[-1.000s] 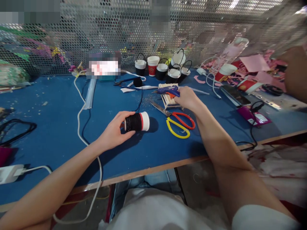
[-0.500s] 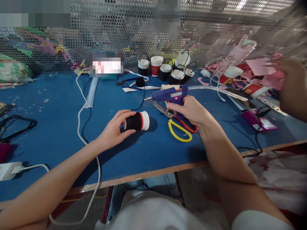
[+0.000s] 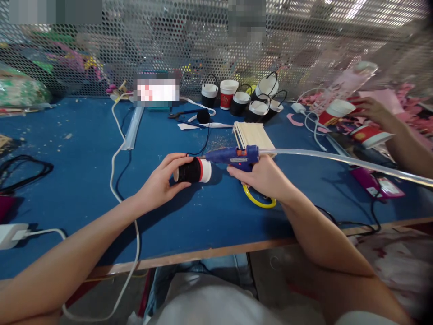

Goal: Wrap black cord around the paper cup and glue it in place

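Observation:
My left hand [image 3: 165,178] is closed round a small paper cup [image 3: 190,170] lying on its side, wrapped in black cord with a red and white band at its rim end. From the cup a black cord runs back to a dark ball of cord [image 3: 203,116]. In my right hand [image 3: 265,176] is a blue hot glue gun [image 3: 233,155], a long clear glue stick [image 3: 314,155] sticking out of its rear. Its nozzle is at the cup's upper side, by the red band; I cannot tell if they touch. Scissors with a yellow handle [image 3: 262,203] lie partly hidden beneath the gun.
Several black-wrapped cups [image 3: 241,104] with cord handles and a red cup [image 3: 228,97] stand at the back. A bundle of pale sticks [image 3: 255,135] lies behind the gun. At right, another person's hand [image 3: 372,110] is by a tilted red cup [image 3: 334,113]. A white cable [image 3: 113,180] crosses the left.
My right hand has brought the glue gun down and left to the cup. My left hand and the cup stay put. The other person's hand has moved left to the tilted red cup.

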